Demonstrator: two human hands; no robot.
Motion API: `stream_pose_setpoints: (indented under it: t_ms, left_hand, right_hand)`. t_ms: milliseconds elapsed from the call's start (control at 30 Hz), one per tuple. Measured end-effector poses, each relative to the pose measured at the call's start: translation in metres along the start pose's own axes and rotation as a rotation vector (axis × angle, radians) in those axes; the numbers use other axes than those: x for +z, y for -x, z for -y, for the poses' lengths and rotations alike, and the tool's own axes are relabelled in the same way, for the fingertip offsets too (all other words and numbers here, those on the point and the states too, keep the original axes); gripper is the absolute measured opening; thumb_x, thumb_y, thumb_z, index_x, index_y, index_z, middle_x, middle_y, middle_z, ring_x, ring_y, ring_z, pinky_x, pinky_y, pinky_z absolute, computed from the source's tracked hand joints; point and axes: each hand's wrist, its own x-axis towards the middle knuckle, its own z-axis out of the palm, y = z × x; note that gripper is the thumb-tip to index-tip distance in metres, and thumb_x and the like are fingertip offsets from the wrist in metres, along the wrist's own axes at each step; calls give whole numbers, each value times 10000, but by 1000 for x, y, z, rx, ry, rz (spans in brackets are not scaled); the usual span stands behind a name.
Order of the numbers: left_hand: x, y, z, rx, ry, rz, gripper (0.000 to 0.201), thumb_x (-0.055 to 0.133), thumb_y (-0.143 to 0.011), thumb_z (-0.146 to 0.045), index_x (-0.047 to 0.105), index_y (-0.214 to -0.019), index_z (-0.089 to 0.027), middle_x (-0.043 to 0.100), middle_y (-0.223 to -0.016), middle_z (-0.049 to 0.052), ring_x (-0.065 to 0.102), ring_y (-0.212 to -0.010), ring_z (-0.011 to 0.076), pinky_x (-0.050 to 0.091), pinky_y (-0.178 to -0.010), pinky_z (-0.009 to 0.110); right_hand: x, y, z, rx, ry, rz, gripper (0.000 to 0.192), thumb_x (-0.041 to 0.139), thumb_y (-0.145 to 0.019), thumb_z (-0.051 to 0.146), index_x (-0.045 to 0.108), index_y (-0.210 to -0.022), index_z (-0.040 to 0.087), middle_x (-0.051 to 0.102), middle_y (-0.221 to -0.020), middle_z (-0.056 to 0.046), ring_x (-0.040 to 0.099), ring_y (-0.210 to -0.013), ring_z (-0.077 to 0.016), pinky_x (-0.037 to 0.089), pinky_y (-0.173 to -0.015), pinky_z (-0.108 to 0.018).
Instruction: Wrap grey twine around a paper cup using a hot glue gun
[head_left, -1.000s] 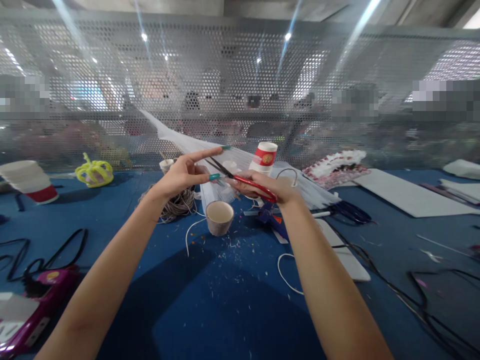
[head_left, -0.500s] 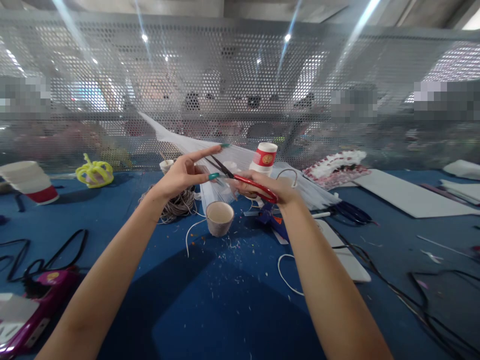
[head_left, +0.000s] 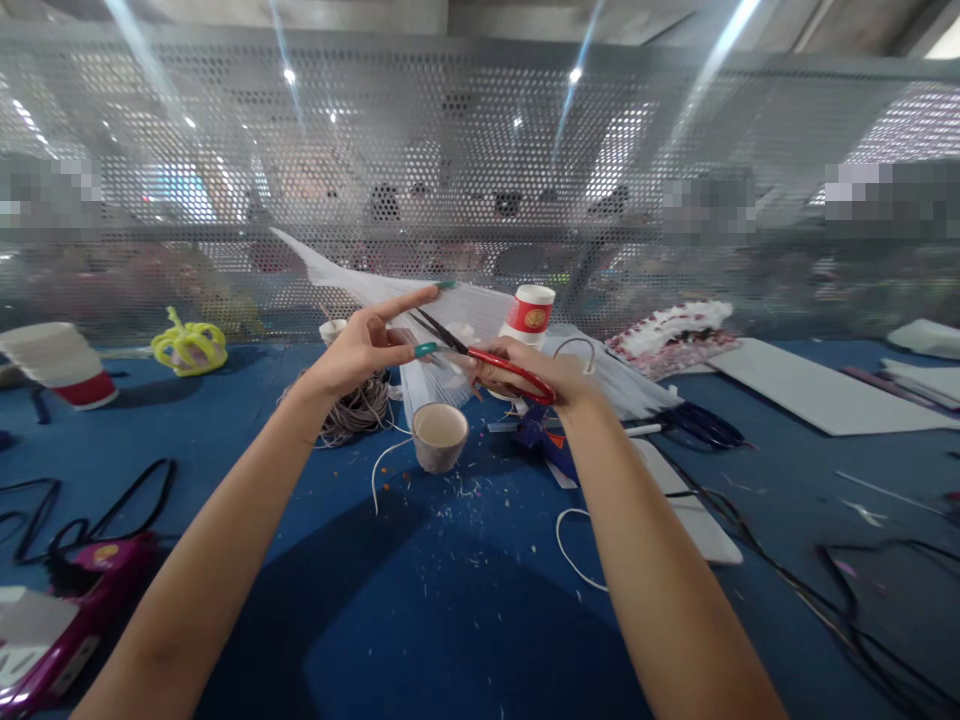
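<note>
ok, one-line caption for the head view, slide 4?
Right hand works red-handled scissors against a white feather held by the left hand.

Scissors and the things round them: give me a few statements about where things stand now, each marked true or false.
1. The right hand holds red-handled scissors. True.
2. The scissor blades are shut. False: they stand open.
3. The left hand rests flat on the table. False: it is raised, pinching the white feathery fan.
4. A paper cup stands upright below the hands. True.
5. The yellow thing lies at the right edge. False: it is far left.
</note>
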Motion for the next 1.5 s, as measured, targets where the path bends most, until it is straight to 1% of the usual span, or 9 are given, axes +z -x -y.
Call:
stream_pose_setpoints:
  t_ms: [200,300,500,733,967,1100,1233,1367,1500]
  left_hand:
    - [1,0,-1,-51,88,-5,643,755,-735,-190,606,-1355,-265,585,-1435,96,541,-590,48,446,-505,209]
    - [1,0,-2,-55,95,4,646,752,-732,-180,606,-1357,-256,578,-1442,104,514,-567,29,447,-505,199]
    - [2,1,-5,-72,80,7,662,764,-731,-203,596,-1370,-225,597,-1412,133,521,-569,39,443,-494,203]
    - [2,1,-5,-70,72,14,644,765,-730,-212,609,-1353,-256,589,-1425,108,518,-568,45,427,-481,213]
    - [2,1,-7,-92,101,25,650,774,-720,-190,614,-1347,-252,524,-1492,124,545,-604,37,473,-540,206]
    - [2,1,-9,-105,113,21,650,779,-711,-171,623,-1339,-236,499,-1511,141,514,-577,16,454,-521,190]
    - [2,1,-11,-101,99,34,651,768,-716,-163,618,-1345,-240,511,-1502,140,475,-546,9,431,-488,188]
    - [3,1,-12,-93,87,52,653,759,-717,-147,618,-1348,-241,521,-1492,145,428,-523,1,402,-460,186]
    - [3,1,-11,-89,70,59,661,763,-724,-171,605,-1362,-246,532,-1480,144,419,-520,4,378,-441,187]
  right_hand:
    - [-1,-1,-2,24,37,-4,373,549,-919,482,558,-695,183,509,-555,29,326,-409,-63,229,-372,-232]
    - [0,0,0,43,13,-18,345,558,-905,456,575,-697,181,527,-577,23,341,-428,-67,235,-384,-235]
    - [0,1,0,93,-29,-18,330,519,-910,443,584,-691,205,517,-579,6,364,-462,-98,237,-391,-258]
    - [0,2,2,20,43,-3,366,622,-858,498,560,-675,187,477,-552,37,328,-451,-73,215,-407,-241]
    - [1,4,3,74,25,-41,311,557,-892,427,579,-705,180,525,-587,10,359,-491,-97,245,-462,-268]
    - [3,3,3,31,18,-36,314,601,-860,441,548,-684,187,458,-550,40,343,-483,-84,223,-450,-258]
    - [4,5,6,27,38,-48,313,660,-810,457,545,-696,190,469,-568,38,348,-492,-78,220,-435,-255]
    - [4,5,6,34,16,-55,334,670,-779,492,565,-714,182,489,-601,17,383,-527,-91,248,-440,-251]
    - [4,3,4,21,5,-67,272,640,-804,427,603,-718,172,527,-630,-4,415,-562,-105,309,-488,-261]
